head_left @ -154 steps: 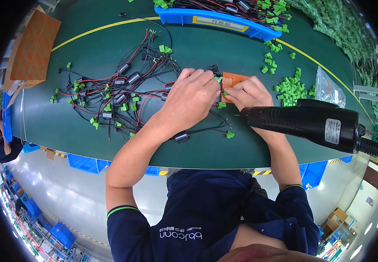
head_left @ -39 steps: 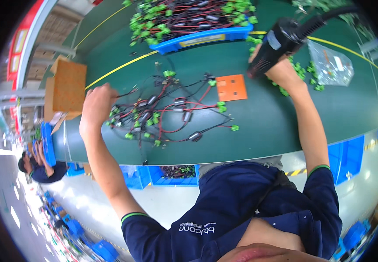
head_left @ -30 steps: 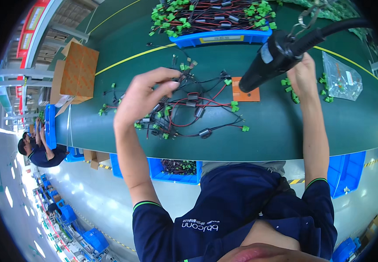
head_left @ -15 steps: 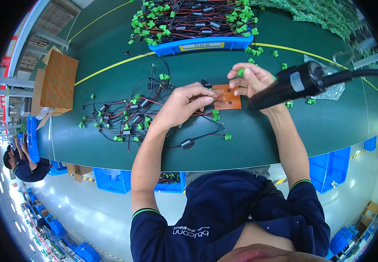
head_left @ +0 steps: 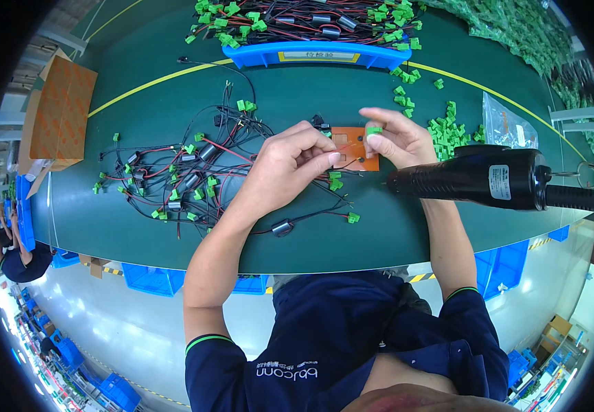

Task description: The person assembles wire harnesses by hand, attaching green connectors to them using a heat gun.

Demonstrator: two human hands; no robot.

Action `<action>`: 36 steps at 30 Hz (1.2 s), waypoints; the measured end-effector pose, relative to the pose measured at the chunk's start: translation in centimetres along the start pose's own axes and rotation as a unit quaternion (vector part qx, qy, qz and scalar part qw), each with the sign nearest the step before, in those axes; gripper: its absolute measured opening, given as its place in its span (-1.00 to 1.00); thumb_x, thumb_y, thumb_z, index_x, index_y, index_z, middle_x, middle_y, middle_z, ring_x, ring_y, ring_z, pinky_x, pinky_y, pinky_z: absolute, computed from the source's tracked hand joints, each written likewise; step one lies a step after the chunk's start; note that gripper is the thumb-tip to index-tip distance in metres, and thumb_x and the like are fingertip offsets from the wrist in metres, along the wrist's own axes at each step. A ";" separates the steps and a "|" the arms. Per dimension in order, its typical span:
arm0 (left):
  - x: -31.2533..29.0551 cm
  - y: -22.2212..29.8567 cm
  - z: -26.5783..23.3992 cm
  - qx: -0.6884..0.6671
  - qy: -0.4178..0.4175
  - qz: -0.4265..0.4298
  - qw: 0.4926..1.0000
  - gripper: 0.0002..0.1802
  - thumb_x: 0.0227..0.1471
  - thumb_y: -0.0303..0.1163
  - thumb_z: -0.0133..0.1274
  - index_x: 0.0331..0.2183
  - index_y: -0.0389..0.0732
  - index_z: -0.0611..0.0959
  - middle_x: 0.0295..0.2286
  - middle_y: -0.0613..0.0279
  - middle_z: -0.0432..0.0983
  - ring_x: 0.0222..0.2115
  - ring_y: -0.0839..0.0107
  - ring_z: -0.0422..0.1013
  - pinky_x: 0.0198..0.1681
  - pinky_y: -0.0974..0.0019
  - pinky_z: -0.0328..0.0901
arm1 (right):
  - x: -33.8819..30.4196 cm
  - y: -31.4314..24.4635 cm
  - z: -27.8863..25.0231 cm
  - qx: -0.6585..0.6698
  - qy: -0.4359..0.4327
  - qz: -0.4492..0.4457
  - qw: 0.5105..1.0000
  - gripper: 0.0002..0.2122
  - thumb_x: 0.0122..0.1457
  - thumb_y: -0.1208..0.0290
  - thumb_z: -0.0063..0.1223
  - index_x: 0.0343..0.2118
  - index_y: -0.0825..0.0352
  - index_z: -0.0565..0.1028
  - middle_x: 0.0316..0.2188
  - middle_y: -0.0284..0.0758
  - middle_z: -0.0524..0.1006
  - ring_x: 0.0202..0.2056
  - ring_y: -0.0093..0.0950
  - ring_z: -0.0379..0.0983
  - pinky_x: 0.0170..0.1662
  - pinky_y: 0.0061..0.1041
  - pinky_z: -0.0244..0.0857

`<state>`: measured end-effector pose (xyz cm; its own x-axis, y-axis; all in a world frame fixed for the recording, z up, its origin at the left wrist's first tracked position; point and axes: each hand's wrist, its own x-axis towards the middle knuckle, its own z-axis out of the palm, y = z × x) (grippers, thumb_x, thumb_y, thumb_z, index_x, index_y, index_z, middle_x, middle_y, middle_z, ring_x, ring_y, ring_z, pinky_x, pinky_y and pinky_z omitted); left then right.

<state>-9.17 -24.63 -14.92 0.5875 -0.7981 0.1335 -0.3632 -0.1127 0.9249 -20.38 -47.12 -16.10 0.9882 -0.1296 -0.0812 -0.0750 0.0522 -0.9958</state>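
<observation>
My left hand (head_left: 289, 165) pinches the wire ends of a red-and-black cable at the left side of an orange fixture block (head_left: 369, 163). Between the thumb and fingers of my right hand (head_left: 407, 143) is a small green connector (head_left: 374, 130), held over the block's right part. The wire tips and the connector are apart. A black electric screwdriver (head_left: 465, 182) hangs just below my right hand, across the wrist. Left of my left hand lies a tangle of cables (head_left: 190, 180) with green connectors and grey cylindrical cores. One cable with a core (head_left: 282, 227) lies nearer me.
Loose green connectors (head_left: 448, 134) are heaped right of my right hand, beside a clear plastic bag (head_left: 506, 123). A blue bin (head_left: 317, 55) full of cables stands at the back. Green bubble wrap (head_left: 510, 34) lies far right, a cardboard box (head_left: 63, 113) far left.
My right hand has lowered the green connector closer to the block. The screwdriver has swung to lie more level, uncovering the loose connectors. My left hand still pinches the wires.
</observation>
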 end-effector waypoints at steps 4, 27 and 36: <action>0.1 -0.3 0.1 -0.038 0.008 0.015 0.999 -0.91 0.14 -0.54 0.27 -0.27 -0.32 0.73 -0.42 0.31 0.47 -0.50 0.59 0.31 -0.43 0.43 0.23 | -0.2 0.2 0.5 0.057 0.021 -0.042 0.997 -0.72 0.30 0.62 0.17 0.07 0.45 0.56 -0.19 -0.28 0.55 -0.20 -0.50 0.52 -0.14 -0.48 0.45; 0.1 -0.2 0.8 -0.001 0.065 0.016 0.998 -0.89 0.20 -0.49 0.24 -0.30 -0.35 0.68 -0.44 0.33 0.41 -0.51 0.59 0.27 -0.45 0.43 0.20 | 0.1 0.5 0.4 -0.218 0.022 -0.206 0.954 -0.73 0.20 0.60 0.28 -0.02 0.41 0.63 -0.25 -0.28 0.62 -0.21 -0.52 0.55 -0.12 -0.56 0.45; 0.1 -0.4 1.1 0.036 0.104 0.075 0.991 -0.93 0.13 -0.60 0.24 -0.31 -0.36 0.66 -0.41 0.25 0.46 -0.48 0.55 0.36 -0.44 0.42 0.28 | 0.0 1.0 0.6 -0.211 0.032 -0.213 0.953 -0.81 0.22 0.50 0.30 -0.13 0.39 0.63 -0.21 -0.24 0.64 -0.24 -0.48 0.61 -0.17 -0.51 0.53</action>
<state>-9.72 -25.32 -15.64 0.6565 -0.6709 0.3449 -0.5039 -0.0497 0.8623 -20.37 -46.45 -17.10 0.9316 -0.1112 0.3459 0.2713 -0.4207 -0.8657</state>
